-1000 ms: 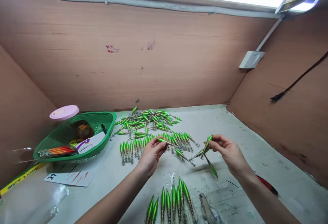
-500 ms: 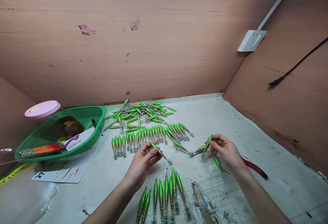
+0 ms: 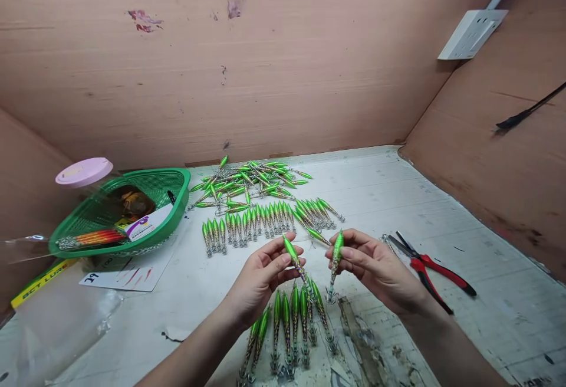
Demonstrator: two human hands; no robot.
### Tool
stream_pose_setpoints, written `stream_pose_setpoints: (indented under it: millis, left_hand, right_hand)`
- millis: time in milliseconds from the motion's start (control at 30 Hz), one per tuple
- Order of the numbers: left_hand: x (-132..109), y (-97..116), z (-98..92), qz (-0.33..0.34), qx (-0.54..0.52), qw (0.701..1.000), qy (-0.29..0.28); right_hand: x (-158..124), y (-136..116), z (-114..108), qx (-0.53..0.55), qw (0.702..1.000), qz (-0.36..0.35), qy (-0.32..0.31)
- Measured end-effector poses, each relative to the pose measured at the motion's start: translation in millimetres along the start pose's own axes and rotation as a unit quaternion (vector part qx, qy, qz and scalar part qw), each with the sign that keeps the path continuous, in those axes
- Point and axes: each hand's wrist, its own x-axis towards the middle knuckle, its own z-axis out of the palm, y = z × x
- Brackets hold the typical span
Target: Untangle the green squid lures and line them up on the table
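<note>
My left hand (image 3: 260, 275) pinches a green squid jig (image 3: 293, 255), tilted with its hooked end down to the right. In my right hand (image 3: 375, 266) another green squid jig (image 3: 336, 254) is held nearly upright, hooks downward. Both hands hover close together over a front row of similar jigs (image 3: 295, 316), which lie with their hooks toward me. Behind them stretches a long row of jigs (image 3: 250, 222), and further back a loose pile of jigs (image 3: 252, 180). A single jig (image 3: 317, 236) lies just beyond my hands.
Red-handled pliers (image 3: 428, 263) lie right of my right hand. At the left stand a green basket (image 3: 179, 210) holding orange sticks and cards, a pink-lidded container (image 3: 85, 172), a marked white card (image 3: 145, 278) and a clear plastic bag (image 3: 57, 328). A socket (image 3: 472, 34) sits on the wall.
My right hand has lifted a jig from beside the pliers and moved left, toward my left hand. My left hand has shifted slightly right with its jig. The view has turned a little.
</note>
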Motion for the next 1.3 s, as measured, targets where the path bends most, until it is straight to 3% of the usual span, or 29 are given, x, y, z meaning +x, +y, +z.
stream_pose_setpoints:
  millis: [333,467,567,667,733,833,900,967,1000,1067,1200,1300]
  left_hand:
    - [-8,4,0.7,0.008,0.021,1.000,-0.020]
    - [-16,15,-24.9,0.021,0.209,0.978,-0.001]
    - [-28,16,-56.3,0.016,0.418,0.906,0.063]
    - [-40,7,-77.7,-0.021,0.541,0.835,0.096]
    - [-42,0,-80.1,-0.016,0.577,0.808,0.118]
    - [-29,-2,-68.2,0.083,0.599,0.786,0.130]
    - [-7,0,-54.7,0.172,0.610,0.768,0.089]
    - [23,3,-39.6,0.247,0.638,0.728,0.032]
    - [39,4,-31.7,0.276,0.658,0.701,0.006]
    - [68,4,-15.3,0.316,0.699,0.640,-0.047]
    - [103,0,17.7,0.370,0.768,0.495,-0.168]
    - [113,-5,34.8,0.381,0.807,0.397,-0.215]
  right_hand:
    - [4,5,17,0.050,0.997,0.028,-0.047]
    - [3,7,15,0.072,0.995,0.042,-0.052]
    - [4,9,13,0.091,0.993,0.048,-0.055]
    - [3,11,17,0.109,0.991,0.055,-0.057]
    - [1,10,19,0.107,0.991,0.060,-0.058]
    - [5,1,12,0.067,0.996,0.040,-0.040]
    - [17,-11,-4,-0.002,1.000,-0.010,0.013]
    - [40,-23,-27,-0.117,0.985,-0.069,0.103]
    - [54,-28,-40,-0.189,0.966,-0.091,0.153]
    - [84,-34,-65,-0.344,0.907,-0.067,0.234]
    - [131,-25,-94,-0.457,0.850,0.002,0.263]
    - [141,-17,-97,-0.528,0.814,0.026,0.242]
